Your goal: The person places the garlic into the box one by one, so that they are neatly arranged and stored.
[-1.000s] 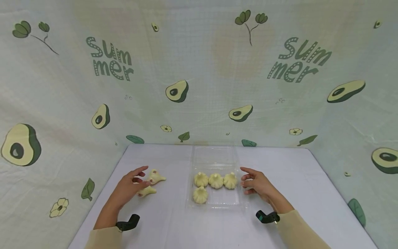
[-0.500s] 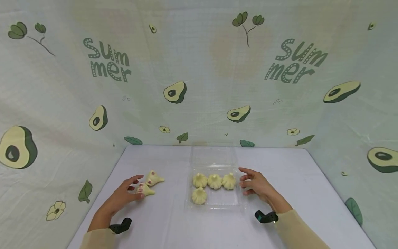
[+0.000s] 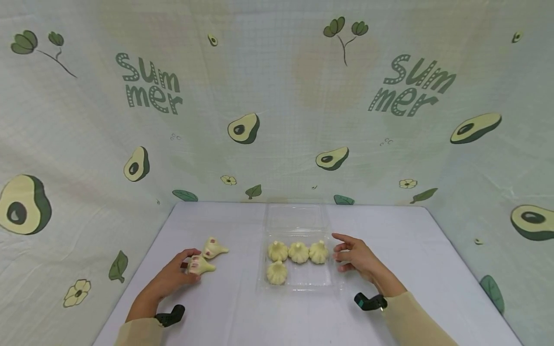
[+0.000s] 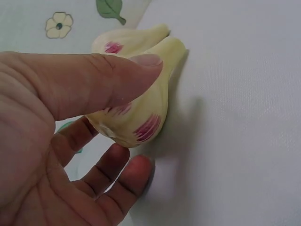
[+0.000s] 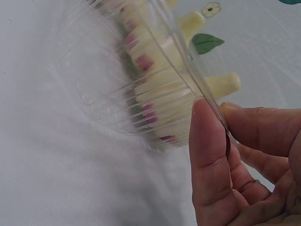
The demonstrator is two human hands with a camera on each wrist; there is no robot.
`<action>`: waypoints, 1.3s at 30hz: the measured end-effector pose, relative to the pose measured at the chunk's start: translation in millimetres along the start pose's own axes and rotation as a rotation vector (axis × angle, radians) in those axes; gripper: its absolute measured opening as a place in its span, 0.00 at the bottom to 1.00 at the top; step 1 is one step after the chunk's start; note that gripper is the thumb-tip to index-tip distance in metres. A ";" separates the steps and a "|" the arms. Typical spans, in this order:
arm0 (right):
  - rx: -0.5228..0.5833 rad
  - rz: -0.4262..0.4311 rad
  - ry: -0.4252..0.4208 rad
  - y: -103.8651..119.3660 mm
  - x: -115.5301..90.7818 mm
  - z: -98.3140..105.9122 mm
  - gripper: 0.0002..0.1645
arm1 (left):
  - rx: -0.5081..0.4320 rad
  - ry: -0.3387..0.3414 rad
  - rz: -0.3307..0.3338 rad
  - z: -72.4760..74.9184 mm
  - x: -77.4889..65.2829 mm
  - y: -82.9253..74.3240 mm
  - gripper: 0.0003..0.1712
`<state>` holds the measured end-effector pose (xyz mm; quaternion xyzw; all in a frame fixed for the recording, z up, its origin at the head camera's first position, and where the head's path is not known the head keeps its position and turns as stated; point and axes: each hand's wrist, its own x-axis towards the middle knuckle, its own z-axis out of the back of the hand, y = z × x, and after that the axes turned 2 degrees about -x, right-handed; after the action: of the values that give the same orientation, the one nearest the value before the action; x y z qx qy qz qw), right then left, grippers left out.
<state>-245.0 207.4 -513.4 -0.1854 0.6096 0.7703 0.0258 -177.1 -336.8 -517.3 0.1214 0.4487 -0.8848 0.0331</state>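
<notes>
On the left of the table my left hand (image 3: 175, 275) has thumb and fingers around a cream garlic bulb (image 3: 198, 265) with purple patches. In the left wrist view the thumb lies across this bulb (image 4: 153, 106), its stem pointing away. A second garlic bulb (image 3: 214, 247) lies right behind it. At centre, a clear plastic clamshell box (image 3: 309, 278) stands with its lid folded back. Three garlic bulbs (image 3: 298, 252) line its back row, and one garlic bulb (image 3: 277, 273) sits front left. My right hand (image 3: 357, 258) pinches the box's right rim (image 5: 200, 82) between thumb and finger.
A white cloth covers the table (image 3: 242, 317). Behind and at both sides hangs a curtain (image 3: 277, 86) printed with avocados and leaves. The box's transparent lid (image 3: 296, 217) lies toward the back edge. Black cameras (image 3: 170, 315) are strapped to both wrists.
My left hand has come down from above the two loose garlic bulbs, drawn toward me, and closed around the nearer one. The right hand has stayed at the box's rim.
</notes>
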 end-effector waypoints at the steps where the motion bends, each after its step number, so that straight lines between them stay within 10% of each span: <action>1: -0.001 0.001 0.000 -0.2 0.1 0.0 0.44 | -0.003 -0.002 0.004 0.8 -0.6 -0.2 0.43; 9: -0.002 0.001 -0.002 0.2 0.0 -0.3 0.44 | -0.082 -0.010 0.070 9.2 -7.5 -3.0 0.41; 22: -0.017 0.011 0.014 3.5 -5.3 -2.0 0.44 | -0.199 0.004 0.000 13.0 -9.9 -18.8 0.52; 39: -0.022 0.016 0.005 2.6 -5.1 -2.3 0.44 | -0.414 -0.069 -0.060 1.0 -10.1 -61.1 0.40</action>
<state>-240.3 205.6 -509.7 -0.1827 0.6027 0.7766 0.0162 -177.7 -301.8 -466.2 0.0683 0.6228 -0.7780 0.0465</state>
